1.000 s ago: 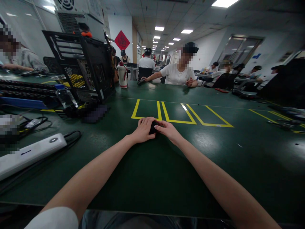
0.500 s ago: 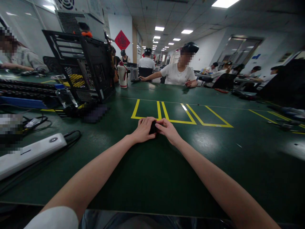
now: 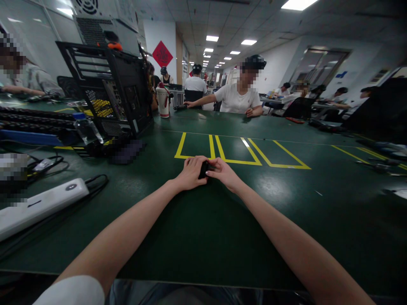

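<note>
A small black block-like object (image 3: 204,170) is between my two hands, low over the green table (image 3: 203,237). My left hand (image 3: 191,173) is wrapped round its left side, with the thumb at the near edge. From the right, my right hand (image 3: 223,174) holds its thumb and fingertips against the object's right face. Most of the object is hidden by the fingers, so its kind cannot be made out. Just beyond my hands, yellow tape outlines (image 3: 243,162) mark the tabletop.
To the left stand an open black computer case (image 3: 127,93), a water bottle (image 3: 86,129) and a white power strip (image 3: 44,207) with cables. A white cup (image 3: 163,101) is farther back. Across the table sits a person in a white shirt (image 3: 238,98). Tools (image 3: 381,165) lie at the right.
My right thumb has shifted slightly down and left on the black object. My left hand stays in place. The person opposite has lowered a hand to the table.
</note>
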`<state>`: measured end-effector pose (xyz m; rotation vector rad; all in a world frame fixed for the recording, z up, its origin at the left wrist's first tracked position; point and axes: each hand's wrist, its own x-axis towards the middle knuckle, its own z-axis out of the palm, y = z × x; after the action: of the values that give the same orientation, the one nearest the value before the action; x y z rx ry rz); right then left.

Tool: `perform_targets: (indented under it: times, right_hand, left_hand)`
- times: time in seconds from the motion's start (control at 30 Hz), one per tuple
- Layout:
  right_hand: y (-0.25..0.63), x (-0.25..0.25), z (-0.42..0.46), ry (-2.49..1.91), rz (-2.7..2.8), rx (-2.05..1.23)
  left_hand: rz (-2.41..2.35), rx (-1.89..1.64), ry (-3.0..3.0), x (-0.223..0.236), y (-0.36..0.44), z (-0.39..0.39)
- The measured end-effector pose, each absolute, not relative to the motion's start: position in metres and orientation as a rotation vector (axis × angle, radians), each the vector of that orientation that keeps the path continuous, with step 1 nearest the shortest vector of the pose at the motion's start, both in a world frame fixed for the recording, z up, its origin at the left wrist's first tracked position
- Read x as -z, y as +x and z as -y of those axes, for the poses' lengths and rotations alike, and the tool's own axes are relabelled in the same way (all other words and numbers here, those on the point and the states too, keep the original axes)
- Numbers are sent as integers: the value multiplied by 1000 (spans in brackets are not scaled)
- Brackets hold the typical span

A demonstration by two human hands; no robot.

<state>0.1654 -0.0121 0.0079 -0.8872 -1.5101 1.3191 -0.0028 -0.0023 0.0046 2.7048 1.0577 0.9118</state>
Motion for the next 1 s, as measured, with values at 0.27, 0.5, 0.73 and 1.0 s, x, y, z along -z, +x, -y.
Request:
perform_targets:
  times: [0.27, 0.5, 0.73, 1.0]
  right_hand:
    - [163, -9, 16, -945, 1602, -1157]
    - [161, -11, 17, -1035, 1496, -1204]
    - [163, -7, 12, -1094, 1489, -1212]
    - [162, -8, 17, -976, 1566, -1146]
  left_hand:
    - [-1049, -919, 2704, -5, -2, 2]
    - [-1050, -943, 2712, -3, -1, 1]
    - [-1064, -912, 2699, -3, -1, 1]
    - [-1064, -914, 2707, -3, -1, 0]
